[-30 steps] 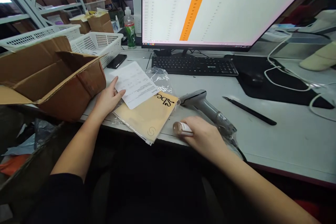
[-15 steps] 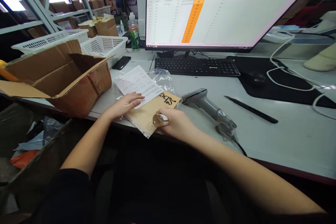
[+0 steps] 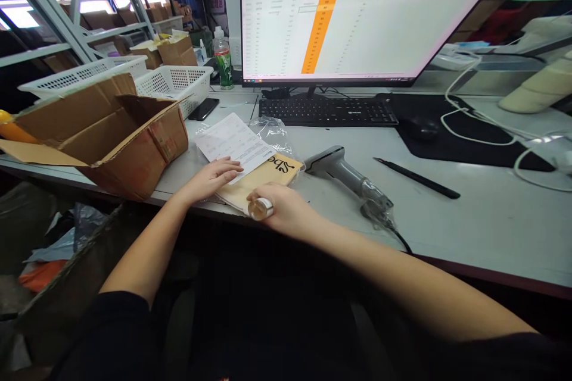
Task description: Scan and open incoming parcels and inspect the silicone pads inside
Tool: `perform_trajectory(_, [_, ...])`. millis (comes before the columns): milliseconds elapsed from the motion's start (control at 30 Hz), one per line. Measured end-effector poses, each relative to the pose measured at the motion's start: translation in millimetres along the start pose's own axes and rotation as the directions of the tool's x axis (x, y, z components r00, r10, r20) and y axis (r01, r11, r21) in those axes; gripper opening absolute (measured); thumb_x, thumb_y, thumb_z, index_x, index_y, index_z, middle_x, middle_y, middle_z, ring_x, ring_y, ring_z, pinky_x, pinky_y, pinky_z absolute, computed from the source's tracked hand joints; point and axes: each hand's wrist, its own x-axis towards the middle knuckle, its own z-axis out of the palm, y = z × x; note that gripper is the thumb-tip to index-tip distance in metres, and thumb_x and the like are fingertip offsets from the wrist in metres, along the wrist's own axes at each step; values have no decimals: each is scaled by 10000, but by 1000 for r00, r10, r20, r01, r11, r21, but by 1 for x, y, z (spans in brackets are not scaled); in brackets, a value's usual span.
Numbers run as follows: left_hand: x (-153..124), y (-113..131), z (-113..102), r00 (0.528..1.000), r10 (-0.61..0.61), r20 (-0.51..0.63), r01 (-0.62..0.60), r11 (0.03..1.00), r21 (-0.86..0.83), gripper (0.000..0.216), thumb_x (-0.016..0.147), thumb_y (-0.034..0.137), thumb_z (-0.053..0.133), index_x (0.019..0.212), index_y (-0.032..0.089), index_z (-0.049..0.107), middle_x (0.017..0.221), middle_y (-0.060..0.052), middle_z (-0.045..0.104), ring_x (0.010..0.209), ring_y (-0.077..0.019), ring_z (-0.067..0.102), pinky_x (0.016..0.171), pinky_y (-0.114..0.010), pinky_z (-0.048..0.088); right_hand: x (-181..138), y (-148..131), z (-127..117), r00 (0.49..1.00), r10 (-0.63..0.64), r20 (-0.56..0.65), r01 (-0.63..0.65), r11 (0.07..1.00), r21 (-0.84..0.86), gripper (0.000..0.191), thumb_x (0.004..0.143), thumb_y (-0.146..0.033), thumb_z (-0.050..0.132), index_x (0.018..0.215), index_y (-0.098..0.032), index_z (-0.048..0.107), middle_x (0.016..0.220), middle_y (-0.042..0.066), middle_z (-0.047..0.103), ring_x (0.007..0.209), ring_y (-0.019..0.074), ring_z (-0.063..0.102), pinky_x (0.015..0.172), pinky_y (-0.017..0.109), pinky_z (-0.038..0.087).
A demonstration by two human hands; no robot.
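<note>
My left hand [image 3: 214, 178] lies flat with fingers outstretched, on a printed white sheet [image 3: 235, 143] and the edge of a yellow-tan packet [image 3: 239, 193] with black lettering. My right hand [image 3: 286, 208] is closed around a small cylinder, apparently a bottle [image 3: 260, 209], with an amber-brown end and a white label. That end points left, over the packet's near edge; the rest is hidden in my fingers. Crumpled clear plastic [image 3: 273, 131] shows behind the sheet. A grey barcode scanner [image 3: 342, 169] lies right of the packet, near my right hand.
An open cardboard box [image 3: 138, 155] stands at the left, with white baskets [image 3: 179, 80] behind it. A phone [image 3: 204, 109], keyboard [image 3: 328, 112], monitor [image 3: 357, 18] and green-labelled bottle [image 3: 223, 59] are farther back. A black pen-like tool [image 3: 415, 177] lies right, near white cables.
The view has shifted slightly. My right hand, with the small bottle, has moved a little toward the packet's near edge, and less of the packet's near corner shows. My left hand stays on the sheet.
</note>
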Motion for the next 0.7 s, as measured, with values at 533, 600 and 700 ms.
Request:
perform_trajectory(533, [35,16,-34,887,39,-460,11,994,106,305,891,423,578,867,188,771,729,-19,689,775,-238,637,793,-321,511,53,-4,-86,836,74,-544,85,962,261,122,795,-253,661,895,-185,645,1021,45,694,938,203,643,857,359,498])
perform_trajectory(600, [46,9,-37,833,6,-553,-20,1000,-20,285,871,424,620,883,178,762,748,-20,695,815,-242,644,804,-321,518,37,8,-85,861,54,-506,51,980,191,155,790,-263,682,926,-190,665,1007,45,709,929,212,658,856,368,508])
perform_trajectory(700, [56,-4,-37,785,-106,-611,-124,939,-322,300,814,427,694,934,157,747,838,-51,726,877,-250,670,817,-324,534,11,28,-73,979,-46,-198,60,996,63,132,808,-210,652,933,-198,694,994,52,735,960,231,678,848,373,520])
